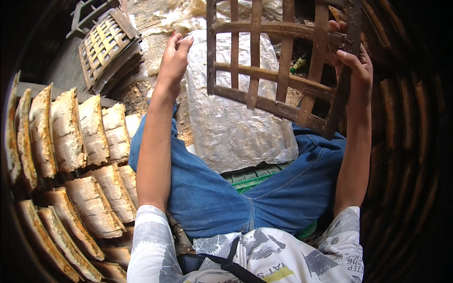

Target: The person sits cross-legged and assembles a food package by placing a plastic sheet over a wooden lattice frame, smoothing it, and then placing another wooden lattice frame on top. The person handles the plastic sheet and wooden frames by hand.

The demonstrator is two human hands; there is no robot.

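Note:
My right hand [356, 66] grips the right side bar of a dark wooden lattice frame [285, 49], with the thumb in front and fingers reaching behind. The frame is raised and tilted above my right knee. My left hand [173, 59] is in the air left of the frame, apart from it. Its fingers are loosely bent and a little apart, with nothing seen in them. Between my legs lies a flat slab wrapped in clear crinkled plastic [236, 127], partly behind the frame. A green plastic crate [257, 177] shows beneath its near edge.
Rows of curved, pale, crusty slabs [68, 127] stand on the left. A stack of similar lattice frames [106, 45] rests at the far left. More slatted racks [406, 122] stand in shadow on the right. Loose plastic sheeting [188, 14] lies on the floor ahead.

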